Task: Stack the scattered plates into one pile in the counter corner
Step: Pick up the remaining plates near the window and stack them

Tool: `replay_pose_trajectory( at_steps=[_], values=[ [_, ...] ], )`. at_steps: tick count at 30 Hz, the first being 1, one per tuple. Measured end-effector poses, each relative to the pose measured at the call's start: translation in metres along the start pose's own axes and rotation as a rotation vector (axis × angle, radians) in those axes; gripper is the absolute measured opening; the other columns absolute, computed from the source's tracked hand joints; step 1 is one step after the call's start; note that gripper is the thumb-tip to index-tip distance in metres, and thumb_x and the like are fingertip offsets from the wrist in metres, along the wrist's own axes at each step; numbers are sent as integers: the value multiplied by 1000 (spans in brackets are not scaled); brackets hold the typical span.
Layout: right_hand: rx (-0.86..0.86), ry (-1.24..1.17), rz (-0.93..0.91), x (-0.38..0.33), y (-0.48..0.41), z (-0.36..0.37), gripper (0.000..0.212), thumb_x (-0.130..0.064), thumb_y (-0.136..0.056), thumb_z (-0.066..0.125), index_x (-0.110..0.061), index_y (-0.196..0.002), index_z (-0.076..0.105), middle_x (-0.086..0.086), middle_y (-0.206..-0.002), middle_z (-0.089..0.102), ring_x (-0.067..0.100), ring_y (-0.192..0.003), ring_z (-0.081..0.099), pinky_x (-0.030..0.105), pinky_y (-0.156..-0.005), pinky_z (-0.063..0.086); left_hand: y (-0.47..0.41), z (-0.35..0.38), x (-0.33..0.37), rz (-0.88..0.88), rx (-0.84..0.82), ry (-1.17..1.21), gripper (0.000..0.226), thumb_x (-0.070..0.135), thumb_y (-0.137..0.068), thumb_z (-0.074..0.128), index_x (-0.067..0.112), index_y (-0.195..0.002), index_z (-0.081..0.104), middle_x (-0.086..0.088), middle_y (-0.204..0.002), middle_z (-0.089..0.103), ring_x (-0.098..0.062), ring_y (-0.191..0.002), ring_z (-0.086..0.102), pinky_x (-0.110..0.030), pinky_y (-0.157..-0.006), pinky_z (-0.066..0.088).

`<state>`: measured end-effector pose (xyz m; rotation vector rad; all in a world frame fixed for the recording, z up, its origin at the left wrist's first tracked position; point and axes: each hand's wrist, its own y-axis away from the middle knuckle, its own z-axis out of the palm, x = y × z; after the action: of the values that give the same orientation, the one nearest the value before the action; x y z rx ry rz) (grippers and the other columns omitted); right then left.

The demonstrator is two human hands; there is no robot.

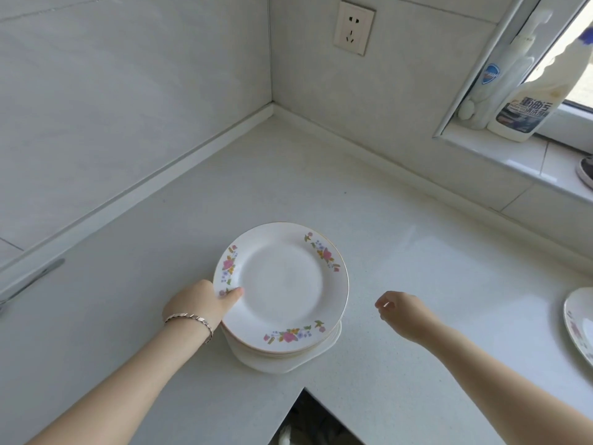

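The pile of plates is lying flat, face up, on the counter. The left hand is gripping its left rim; the right hand is hovering right of it, loosely curled, empty.

Both arms stretched forward. Left grip curled round left rim of top plate, thumb on top. Right grip hovers, fingers loosely curled, holding nothing.

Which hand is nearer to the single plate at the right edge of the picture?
Right. The right hand hovers over the counter, apart from the single plate, which lies to its right. The left hand is farther, gripping the rim of the plate pile.
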<state>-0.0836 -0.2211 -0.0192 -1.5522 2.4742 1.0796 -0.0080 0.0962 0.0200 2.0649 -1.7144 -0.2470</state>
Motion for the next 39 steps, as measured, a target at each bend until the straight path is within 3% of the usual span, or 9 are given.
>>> replay_pose_trajectory(
  at_steps=[5,7,10,16,22,27,32,35,39],
  values=[
    [-2,23,-8,1,0,0,28,-15,-91,42,-15,-111,62,4,-109,66,17,-79,58,20,-57,42,5,-9,11,14,19,-238,53,68,-84,36,20,-80,57,2,-70,56,-22,-71,56,-19,-53,32],
    [-2,34,-12,2,-1,1,28,-16,-92,43,-15,-111,62,3,-109,66,16,-78,57,18,-55,41,11,-9,18,71,114,-328,50,61,-88,37,18,-105,57,-2,-95,66,-24,-90,64,-23,-64,41],
    [-1,22,-2,5,0,1,27,-16,-92,43,-15,-111,62,4,-110,66,16,-78,57,22,-59,43,24,-5,39,243,249,-329,47,46,-91,44,11,-121,44,-12,-120,57,-29,-111,59,-33,-84,47],
    [77,-101,149,44,20,4,27,-16,-90,42,-18,-107,63,-5,-93,59,17,-79,57,27,-71,48,54,29,128,669,-35,44,14,28,-94,40,19,-84,46,-5,-98,63,-26,-91,59,-29,-71,44],
    [144,-213,315,119,60,-4,28,-19,-89,42,-20,-107,63,0,-108,67,20,-87,61,27,-77,49,92,88,225,815,-300,-134,11,23,-93,37,21,-85,44,-7,-94,60,-27,-84,53,-26,-70,36],
    [237,-325,446,216,108,-31,27,-20,-89,42,-20,-108,62,-1,-99,64,19,-83,57,30,-80,50,127,138,311,852,-403,-223,10,17,-90,37,18,-86,46,-2,-86,52,-24,-82,48,-25,-71,36],
    [309,-362,486,320,150,-59,28,-17,-90,42,-17,-108,63,-4,-92,56,17,-81,52,19,-55,38,175,192,391,788,-475,-203,17,16,-88,37,16,-72,44,-2,-71,53,-24,-75,53,-31,-72,45],
    [343,-373,503,379,166,-74,28,-14,-89,44,-13,-107,65,-3,-92,57,20,-93,58,22,-68,41,206,224,435,709,-524,-133,21,14,-86,37,20,-67,43,-5,-76,59,-24,-72,59,-32,-78,52],
    [327,-380,534,447,179,-89,26,-15,-88,44,-14,-104,65,-2,-94,61,21,-98,60,24,-72,40,250,259,501,407,-707,318,13,0,-90,38,9,-85,46,-9,-66,49,-16,-46,54,-20,-46,39]
  ],
)
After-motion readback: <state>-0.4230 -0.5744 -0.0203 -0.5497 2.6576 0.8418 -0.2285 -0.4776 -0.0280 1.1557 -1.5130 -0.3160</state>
